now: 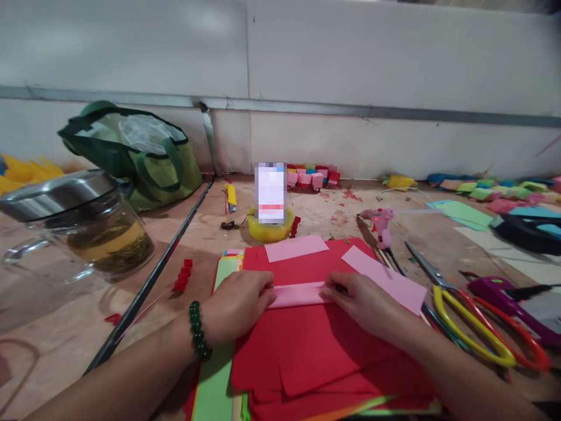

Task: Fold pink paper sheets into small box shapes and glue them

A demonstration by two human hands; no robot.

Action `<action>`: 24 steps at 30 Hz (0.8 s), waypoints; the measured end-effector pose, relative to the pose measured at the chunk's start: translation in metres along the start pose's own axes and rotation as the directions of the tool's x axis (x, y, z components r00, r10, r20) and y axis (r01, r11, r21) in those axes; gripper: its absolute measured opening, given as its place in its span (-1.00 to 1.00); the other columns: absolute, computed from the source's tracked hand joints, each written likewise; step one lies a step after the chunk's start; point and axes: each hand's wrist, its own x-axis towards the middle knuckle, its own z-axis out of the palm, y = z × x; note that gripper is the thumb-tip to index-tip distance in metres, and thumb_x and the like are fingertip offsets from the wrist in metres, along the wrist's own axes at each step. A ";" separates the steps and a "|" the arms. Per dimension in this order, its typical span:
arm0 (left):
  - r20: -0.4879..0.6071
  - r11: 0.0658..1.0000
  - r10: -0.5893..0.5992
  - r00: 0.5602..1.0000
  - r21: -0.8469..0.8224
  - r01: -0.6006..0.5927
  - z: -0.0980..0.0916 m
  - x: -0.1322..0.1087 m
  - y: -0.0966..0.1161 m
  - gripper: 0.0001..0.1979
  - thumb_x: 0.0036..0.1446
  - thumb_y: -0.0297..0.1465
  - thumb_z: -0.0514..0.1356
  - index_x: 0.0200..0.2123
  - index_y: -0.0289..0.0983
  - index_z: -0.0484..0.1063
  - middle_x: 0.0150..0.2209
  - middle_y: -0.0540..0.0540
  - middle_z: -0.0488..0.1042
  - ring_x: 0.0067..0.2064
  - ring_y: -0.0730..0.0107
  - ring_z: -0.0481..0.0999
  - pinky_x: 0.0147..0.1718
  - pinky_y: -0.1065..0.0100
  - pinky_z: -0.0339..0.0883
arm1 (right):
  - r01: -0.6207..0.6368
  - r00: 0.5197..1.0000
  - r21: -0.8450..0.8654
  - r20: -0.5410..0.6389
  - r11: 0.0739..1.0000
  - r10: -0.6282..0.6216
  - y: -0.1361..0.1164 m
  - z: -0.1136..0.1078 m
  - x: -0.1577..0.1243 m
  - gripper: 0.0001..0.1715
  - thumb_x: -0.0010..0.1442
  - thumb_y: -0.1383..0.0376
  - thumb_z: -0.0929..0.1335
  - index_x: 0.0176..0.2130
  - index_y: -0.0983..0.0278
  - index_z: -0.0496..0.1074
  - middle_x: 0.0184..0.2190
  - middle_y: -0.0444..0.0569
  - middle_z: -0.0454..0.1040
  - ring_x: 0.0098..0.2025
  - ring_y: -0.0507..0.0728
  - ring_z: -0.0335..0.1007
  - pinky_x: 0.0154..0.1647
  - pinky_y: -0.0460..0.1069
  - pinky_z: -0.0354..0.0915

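Observation:
A narrow folded strip of pink paper point(298, 296) lies across a stack of red paper sheets point(302, 351). At its left end my left hand point(241, 298), with a green bead bracelet point(198, 330) on the wrist, pinches it. My right hand point(357, 295) is closed on the strip's right end, thumb and fingers pressed together. Just beyond the strip rests a loose pink paper piece point(297, 248). Another pink paper piece point(385, 279) sits to the right, partly behind my right hand. Green sheets point(214, 380) show under the red stack on the left.
A glass tea mug point(109, 240) and a green bag point(162, 175) stand at left. A phone point(270, 193) is propped on a yellow tape roll point(267, 229). Pink glue gun point(382, 225), scissors point(468, 316) and a purple tool point(504, 304) lie at right. Folded paper pieces point(313, 177) line the back.

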 end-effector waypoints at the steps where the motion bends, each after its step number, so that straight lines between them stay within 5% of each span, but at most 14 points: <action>1: -0.003 1.000 -0.011 1.000 0.014 0.011 0.000 -0.001 0.001 -0.82 0.17 -0.33 0.07 -0.46 -0.24 0.31 -0.46 -0.01 0.44 -0.42 0.40 0.35 -0.48 0.40 -0.02 | 0.002 1.000 -0.003 0.011 1.000 -0.002 0.001 -0.001 0.002 -0.70 0.23 0.17 0.26 -0.44 0.28 0.40 -0.51 -0.10 0.45 -0.44 0.08 0.30 -0.46 -0.06 0.05; 9: -0.008 0.993 -0.016 1.000 0.114 0.017 0.002 -0.003 0.005 -0.85 0.21 -0.37 0.03 -0.42 -0.24 0.28 -0.41 -0.04 0.49 -0.37 0.33 0.44 -0.46 0.37 0.03 | 0.006 0.997 0.079 0.072 0.997 -0.012 0.005 -0.002 0.008 -0.65 0.21 0.11 0.26 -0.45 0.29 0.40 -0.51 -0.10 0.44 -0.42 0.08 0.30 -0.45 -0.06 0.08; 24: 0.019 0.983 -0.062 0.998 0.176 0.058 0.001 0.008 0.008 -0.83 0.17 -0.42 -0.01 -0.39 -0.27 0.35 -0.38 -0.16 0.52 -0.33 0.18 0.50 -0.43 0.28 0.16 | -0.090 0.996 -0.029 0.015 0.996 0.090 0.000 0.000 0.010 -0.66 0.21 0.10 0.26 -0.47 0.26 0.37 -0.51 -0.07 0.46 -0.42 0.11 0.33 -0.46 -0.04 0.06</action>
